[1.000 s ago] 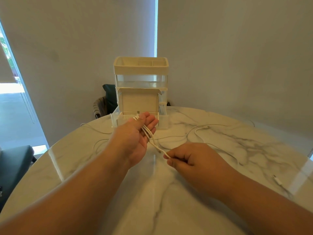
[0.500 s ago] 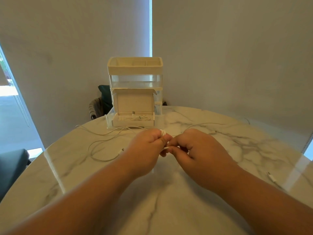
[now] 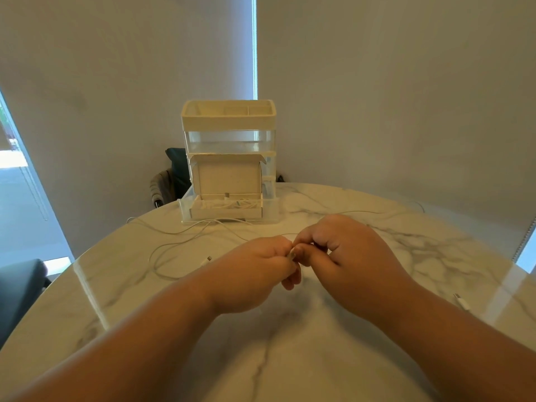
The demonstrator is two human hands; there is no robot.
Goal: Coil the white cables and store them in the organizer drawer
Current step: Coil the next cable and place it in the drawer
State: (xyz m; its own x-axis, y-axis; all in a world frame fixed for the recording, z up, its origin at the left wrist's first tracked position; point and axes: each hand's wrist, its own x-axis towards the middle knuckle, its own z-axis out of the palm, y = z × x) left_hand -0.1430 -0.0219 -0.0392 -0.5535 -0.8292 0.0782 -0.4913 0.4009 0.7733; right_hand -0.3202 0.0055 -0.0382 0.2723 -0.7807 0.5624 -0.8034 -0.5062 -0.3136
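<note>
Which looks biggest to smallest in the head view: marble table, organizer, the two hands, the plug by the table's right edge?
1. marble table, largest by far.
2. organizer and the hands: too close to rank, since the hands sit nearer the camera. The left hand and right hand look alike.
3. plug, smallest.

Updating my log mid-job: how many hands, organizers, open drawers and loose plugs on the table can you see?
Hands: 2, left hand and right hand, both pinching a cable
Organizer: 1
Open drawer: 1
Loose plugs on the table: 2, left plug and right plug
Total: 6
</note>
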